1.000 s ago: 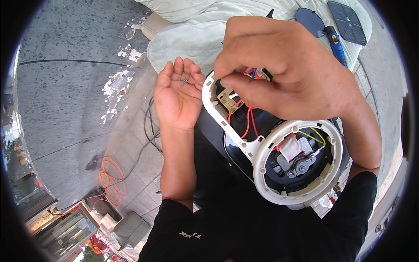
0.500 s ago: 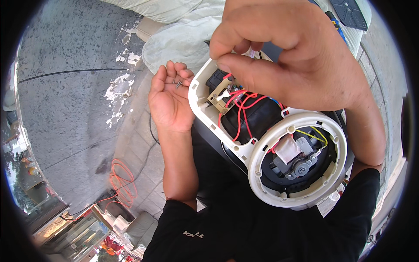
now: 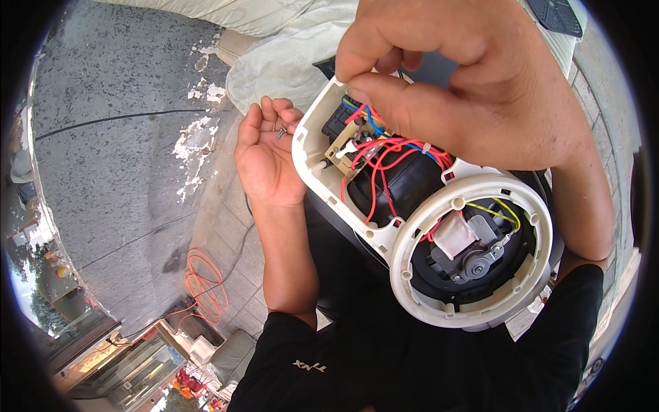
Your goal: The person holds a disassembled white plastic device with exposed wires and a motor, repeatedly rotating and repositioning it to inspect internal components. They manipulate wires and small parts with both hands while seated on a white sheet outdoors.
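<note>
An opened white appliance housing [image 3: 305,137] rests tilted over my lap. My left hand [image 3: 271,168] lies palm up beside its left wall, with small metal screws [image 3: 281,132] near the curled fingers. Over the housing's far corner my right hand [image 3: 480,89] pinches thumb and forefinger together; whatever they hold is hidden. Red wires [image 3: 376,185] run across a small circuit board [image 3: 336,152] and a glossy black body [image 3: 405,182]. Blue wires [image 3: 374,123] show just below my right thumb. In the round near opening sits a grey motor [image 3: 473,264] with yellow wires.
A pale cloth-covered seat [image 3: 274,72] stands beyond the housing. Grey paving with peeling white patches [image 3: 195,147] spreads to the left. A coiled orange cord [image 3: 206,288] and a dark cable lie on the ground at lower left. A dark flat piece [image 3: 557,15] rests at top right.
My right hand has shifted slightly up and right, still pinching, and more of the blue and red wires shows beneath it. My left hand keeps its cupped pose with the screws.
</note>
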Motion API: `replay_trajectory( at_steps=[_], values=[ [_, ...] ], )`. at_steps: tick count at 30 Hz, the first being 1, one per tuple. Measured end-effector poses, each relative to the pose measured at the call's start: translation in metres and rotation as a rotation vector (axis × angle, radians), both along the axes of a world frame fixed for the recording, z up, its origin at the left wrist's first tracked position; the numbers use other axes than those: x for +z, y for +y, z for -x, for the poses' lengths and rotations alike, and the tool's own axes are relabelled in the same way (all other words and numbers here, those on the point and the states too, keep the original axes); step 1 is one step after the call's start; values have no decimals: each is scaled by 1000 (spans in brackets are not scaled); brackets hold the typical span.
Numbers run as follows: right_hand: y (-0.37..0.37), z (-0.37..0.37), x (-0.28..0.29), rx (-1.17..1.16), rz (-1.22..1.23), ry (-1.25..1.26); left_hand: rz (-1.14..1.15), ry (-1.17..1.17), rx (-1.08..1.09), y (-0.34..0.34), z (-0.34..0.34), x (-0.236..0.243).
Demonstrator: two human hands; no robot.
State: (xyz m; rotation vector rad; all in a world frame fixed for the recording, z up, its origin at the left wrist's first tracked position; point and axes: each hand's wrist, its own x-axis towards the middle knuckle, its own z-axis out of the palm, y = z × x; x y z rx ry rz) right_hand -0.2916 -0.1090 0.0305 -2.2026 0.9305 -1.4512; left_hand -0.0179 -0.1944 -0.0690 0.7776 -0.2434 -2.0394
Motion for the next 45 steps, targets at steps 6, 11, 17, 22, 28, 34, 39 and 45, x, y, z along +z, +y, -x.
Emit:
replay_trajectory(
  at_steps=[6, 11, 17, 22, 28, 34, 39, 45],
  values=[
    [-9, 3, -17, 23, -61, -21, 3, -16, 12, 1, 1, 0],
    [1, -2, -1, -21, -68, 6, 13, -17, -6, 1, 3, 0],
    [7, -2, 19, -78, -233, 95, 113, 56, -88, -1, -4, -6],
    [10, -4, 30, -127, -309, 199, 52, 111, -71, 2, -3, -2],
    [13, -2, 19, -137, -285, 111, 67, 92, -69, 2, -2, -3],
    [16, -1, 36, -130, -478, 69, 76, 86, -72, 1, -3, -4],
    [19, -9, 31, -212, -313, 220, 90, 99, -72, 0, -3, -4],
    [14, 14, 16, -63, -448, -146, 47, 112, -57, 2, -1, 0]
  ],
)
